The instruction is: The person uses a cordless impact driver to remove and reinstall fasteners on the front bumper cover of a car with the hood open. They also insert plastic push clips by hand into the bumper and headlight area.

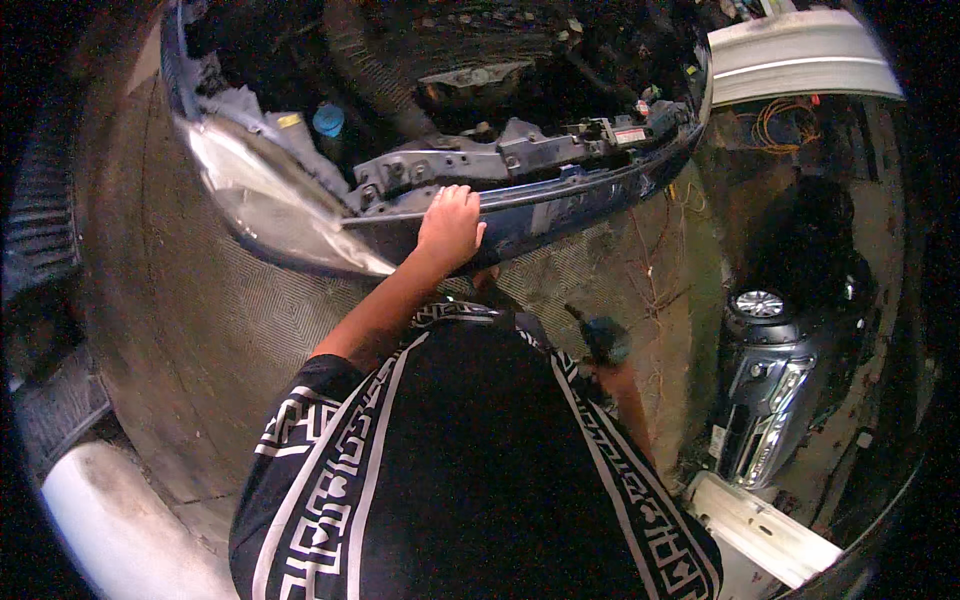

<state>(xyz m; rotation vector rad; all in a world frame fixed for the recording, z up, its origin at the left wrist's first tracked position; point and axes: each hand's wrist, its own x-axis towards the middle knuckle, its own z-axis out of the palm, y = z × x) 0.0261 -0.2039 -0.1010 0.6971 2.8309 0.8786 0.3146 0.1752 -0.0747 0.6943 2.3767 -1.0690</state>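
Observation:
A dark blue car front spans the top of the head view, its engine bay uncovered. My left hand (452, 226) is closed over the top edge of the front bumper (530, 215), fingers curled over the rim. Beside it, at the left corner, is a pale, cloudy headlight (265, 200). Low on the right, my right forearm (626, 405) reaches forward from beside my body. At its end is a blurred dark, bluish shape (605, 340); whether this is a glove or a held thing cannot be made out. The right fingers do not show.
A blue cap (328, 120) shows inside the engine bay. Thin cables (655, 285) trail over the patterned floor to the right. Farther right lie a dark bumper with a chrome grille (765, 410), white panels (800, 55), and an orange coiled cable (785, 125). A white rounded surface (120, 530) stands lower left.

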